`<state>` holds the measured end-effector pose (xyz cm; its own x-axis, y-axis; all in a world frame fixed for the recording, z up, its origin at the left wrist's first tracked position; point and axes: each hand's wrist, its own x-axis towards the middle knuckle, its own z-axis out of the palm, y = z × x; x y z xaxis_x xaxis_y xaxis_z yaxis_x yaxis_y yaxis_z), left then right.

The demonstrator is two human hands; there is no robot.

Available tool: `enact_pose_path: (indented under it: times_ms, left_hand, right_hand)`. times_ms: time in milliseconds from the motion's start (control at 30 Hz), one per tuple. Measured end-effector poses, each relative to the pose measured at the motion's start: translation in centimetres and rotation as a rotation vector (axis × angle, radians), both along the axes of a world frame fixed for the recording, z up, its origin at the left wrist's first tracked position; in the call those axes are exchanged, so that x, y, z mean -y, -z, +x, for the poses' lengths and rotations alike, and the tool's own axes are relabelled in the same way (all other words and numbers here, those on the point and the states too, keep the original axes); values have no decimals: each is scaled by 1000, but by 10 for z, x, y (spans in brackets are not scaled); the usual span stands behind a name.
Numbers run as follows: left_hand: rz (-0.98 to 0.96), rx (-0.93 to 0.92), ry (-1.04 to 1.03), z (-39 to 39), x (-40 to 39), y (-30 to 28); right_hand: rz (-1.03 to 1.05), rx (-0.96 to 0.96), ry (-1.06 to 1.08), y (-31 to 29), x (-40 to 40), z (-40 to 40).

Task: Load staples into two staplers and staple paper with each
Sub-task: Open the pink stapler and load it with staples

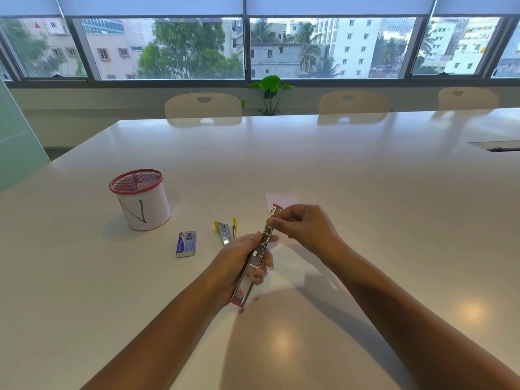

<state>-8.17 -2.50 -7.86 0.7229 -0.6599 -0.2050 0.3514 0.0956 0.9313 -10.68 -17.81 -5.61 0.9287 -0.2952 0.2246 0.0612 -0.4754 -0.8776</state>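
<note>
My left hand [239,257] grips a pink stapler [254,266] that is swung fully open, its metal channel facing up. My right hand [304,226] pinches at the channel near the far end of the stapler; whether it holds staples is too small to tell. A yellow stapler [225,230] lies opened on the white table [365,178] just left of my left hand. A blue staple box [186,244] lies further left. A small sheet of paper [281,198] lies beyond my right hand.
A pink mesh pen cup [139,199] wrapped in white paper stands at the left. Beige chairs [203,106] line the table's far side, with a green plant [270,91] under the windows. A cable slot [498,146] is set in the table at the right.
</note>
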Motion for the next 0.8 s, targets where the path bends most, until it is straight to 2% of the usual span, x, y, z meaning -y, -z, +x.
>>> enact_pose_path:
  times_ms: [133, 333, 633, 800]
  left_hand:
    - [-4, -20, 9, 0, -1, -3]
    - [13, -21, 18, -1, -2, -6]
    - [33, -10, 30, -2, -2, -6]
    - [1, -46, 0, 0, -2, -6]
  right_hand:
    - [12, 13, -12, 2, -3, -1]
    - [-257, 140, -40, -1, -6, -9]
    - [-452, 105, -42, 0, -5, -9]
    - [-528, 68, -116, 0, -4, -8]
